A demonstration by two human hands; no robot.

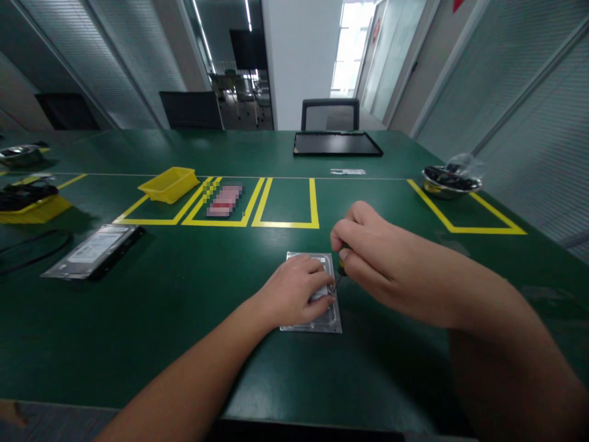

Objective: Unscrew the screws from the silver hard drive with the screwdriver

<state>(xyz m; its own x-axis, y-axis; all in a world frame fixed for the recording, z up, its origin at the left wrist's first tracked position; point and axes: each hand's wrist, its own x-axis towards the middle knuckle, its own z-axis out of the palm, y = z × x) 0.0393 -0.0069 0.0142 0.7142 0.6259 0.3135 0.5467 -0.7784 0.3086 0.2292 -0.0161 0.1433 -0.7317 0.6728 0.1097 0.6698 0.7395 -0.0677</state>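
My right grip (368,255) is clamped on the yellow and dark handle of a screwdriver (342,268). My left grip (299,291) lies on the metal drive (332,324), its thumb and forefinger apart, near the driver's tip. The drive is under my left grip and lower left of my right one. Whether the tip sits in a screw, I cannot tell.

For doing this well, I think the shaft should be in line with the screw, because now it leans a little. I should press steadily along it, turn slowly, and keep my left fingertips out of its path, in case it slips.

The surface (184,350) is green and smooth, so the drive could slide if I press weakly. Farther from my grips are yellow tape frames (285,224), a yellow basket (171,184) and a blurred pink thing (224,201). Left of my left grip lies a second drive (94,252); far right of my right grip stands a filled metal bowl (451,191). Beyond are an office chair (330,115) and a white wall (304,61).
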